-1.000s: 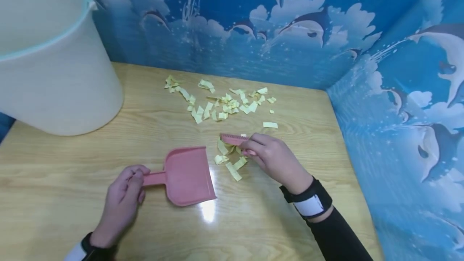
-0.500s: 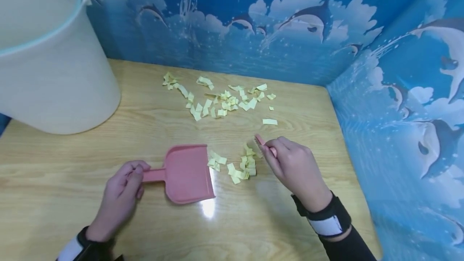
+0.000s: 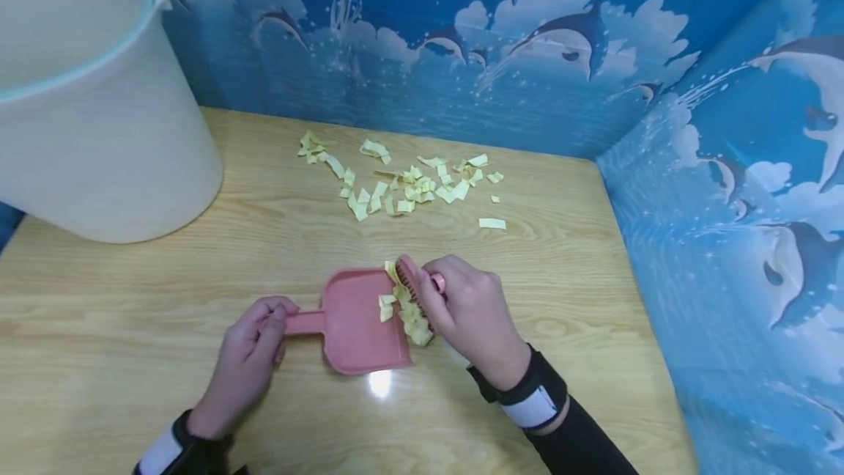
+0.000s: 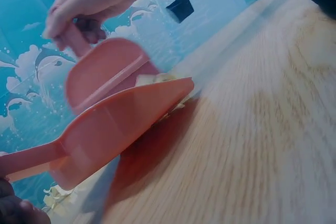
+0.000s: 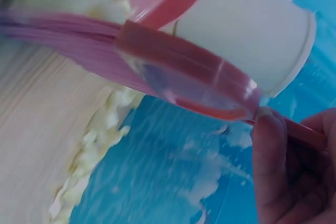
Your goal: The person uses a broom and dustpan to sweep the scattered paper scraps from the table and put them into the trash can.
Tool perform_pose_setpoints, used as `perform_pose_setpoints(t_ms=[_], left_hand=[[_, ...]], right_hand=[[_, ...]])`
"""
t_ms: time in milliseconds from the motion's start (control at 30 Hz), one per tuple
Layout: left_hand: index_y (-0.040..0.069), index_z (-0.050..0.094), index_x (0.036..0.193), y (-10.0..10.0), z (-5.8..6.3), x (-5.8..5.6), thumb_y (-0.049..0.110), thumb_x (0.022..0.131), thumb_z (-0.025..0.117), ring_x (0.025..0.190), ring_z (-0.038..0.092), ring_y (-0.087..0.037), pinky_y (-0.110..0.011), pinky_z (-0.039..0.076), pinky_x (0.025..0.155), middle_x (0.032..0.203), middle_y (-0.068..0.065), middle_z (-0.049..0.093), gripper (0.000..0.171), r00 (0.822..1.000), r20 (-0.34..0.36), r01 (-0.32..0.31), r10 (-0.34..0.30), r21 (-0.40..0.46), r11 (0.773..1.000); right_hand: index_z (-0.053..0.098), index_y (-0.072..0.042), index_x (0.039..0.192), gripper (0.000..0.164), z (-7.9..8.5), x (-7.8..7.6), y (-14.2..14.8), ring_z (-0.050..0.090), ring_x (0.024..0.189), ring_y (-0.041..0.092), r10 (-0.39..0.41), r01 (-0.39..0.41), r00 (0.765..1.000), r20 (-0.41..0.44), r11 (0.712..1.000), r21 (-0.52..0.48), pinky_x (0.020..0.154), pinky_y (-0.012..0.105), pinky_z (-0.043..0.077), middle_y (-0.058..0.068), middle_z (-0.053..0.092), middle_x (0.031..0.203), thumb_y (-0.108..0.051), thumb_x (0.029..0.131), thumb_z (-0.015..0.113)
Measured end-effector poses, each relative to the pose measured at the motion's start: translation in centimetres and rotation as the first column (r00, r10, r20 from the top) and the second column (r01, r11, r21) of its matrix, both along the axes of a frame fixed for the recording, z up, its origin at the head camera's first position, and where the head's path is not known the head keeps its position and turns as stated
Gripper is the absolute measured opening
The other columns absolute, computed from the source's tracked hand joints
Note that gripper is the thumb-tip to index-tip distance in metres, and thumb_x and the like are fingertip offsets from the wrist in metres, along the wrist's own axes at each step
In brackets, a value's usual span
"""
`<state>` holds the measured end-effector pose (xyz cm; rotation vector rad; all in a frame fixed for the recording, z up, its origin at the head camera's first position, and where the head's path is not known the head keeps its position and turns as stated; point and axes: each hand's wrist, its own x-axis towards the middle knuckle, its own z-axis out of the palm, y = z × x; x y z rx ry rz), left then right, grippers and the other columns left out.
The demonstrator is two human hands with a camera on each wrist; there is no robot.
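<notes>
My left hand [image 3: 250,354] grips the handle of a pink dustpan [image 3: 359,336], whose open edge faces right on the wooden table. In the left wrist view the dustpan [image 4: 121,124] is seen from the side, its front lip low toward the wood. A small pink hand brush [image 3: 410,281] is held by its handle in my right hand [image 3: 469,314]. Its bristles press against a clump of pale yellow paper scraps [image 3: 415,325] at the pan's lip. One scrap [image 3: 386,306] lies inside the pan. In the right wrist view the brush [image 5: 184,66] has its bristles bent along the table.
More yellow paper scraps [image 3: 415,189] are scattered across the back of the table [image 3: 277,240]. A large white bucket [image 3: 119,152] with a light blue rim stands at the back left. Blue dolphin-print cloth [image 3: 395,57] closes off the back and right sides.
The brush first went right, behind the near scraps, then swept left, pushing them to the dustpan's lip and partly into it. My left hand and the dustpan shifted slightly right.
</notes>
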<state>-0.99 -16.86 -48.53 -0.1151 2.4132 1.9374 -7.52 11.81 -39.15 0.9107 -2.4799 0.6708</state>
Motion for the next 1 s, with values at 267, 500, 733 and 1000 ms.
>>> perform_pose_setpoints(t_ms=[267,500,733,1000], left_hand=[[0.004,0.058,0.115,0.3,-0.5,0.4,0.027,0.110,0.037,0.053,0.050,-0.023,-0.030,0.045,0.047,0.068,-0.011,0.051,0.031,0.999,0.026,0.018,-0.019,0.047,0.999],[0.003,0.056,0.118,-0.1,-0.6,0.4,0.030,0.110,0.035,0.056,0.052,-0.024,-0.031,0.047,0.051,0.069,-0.011,0.052,0.035,0.999,0.041,0.004,-0.006,0.049,0.999],[0.000,0.056,0.116,-1.4,0.2,0.7,0.023,0.110,0.035,0.056,0.052,-0.022,-0.031,0.046,0.049,0.070,-0.010,0.051,0.032,0.998,-0.027,-0.049,0.049,0.021,0.999],[0.002,0.058,0.113,-1.9,0.7,1.4,0.020,0.110,0.036,0.055,0.050,-0.022,-0.030,0.042,0.048,0.068,-0.009,0.051,0.029,0.999,-0.028,-0.025,0.025,-0.024,0.999]], right_hand=[[0.068,-0.008,0.085,0.028,2.3,1.4,-1.1,0.046,0.055,0.001,0.115,-0.115,0.993,-0.011,0.986,-0.123,0.046,0.010,0.033,-0.005,0.057,0.070,-0.022,0.103,0.051],[0.068,-0.006,0.083,0.032,4.8,1.6,1.6,0.043,0.054,0.002,0.083,-0.104,0.992,-0.097,0.965,-0.241,0.044,0.010,0.031,-0.003,0.058,0.069,-0.024,0.104,0.053],[0.066,-0.007,0.081,0.033,4.4,1.6,4.9,0.048,0.055,0.004,-0.037,0.034,0.999,-0.040,0.997,-0.066,0.044,0.015,0.036,-0.002,0.060,0.070,-0.026,0.103,0.052],[0.066,-0.008,0.079,0.024,1.4,2.0,4.2,0.051,0.054,0.004,-0.060,0.053,0.997,0.039,0.988,0.147,0.045,0.019,0.043,-0.002,0.059,0.069,-0.019,0.096,0.055]])
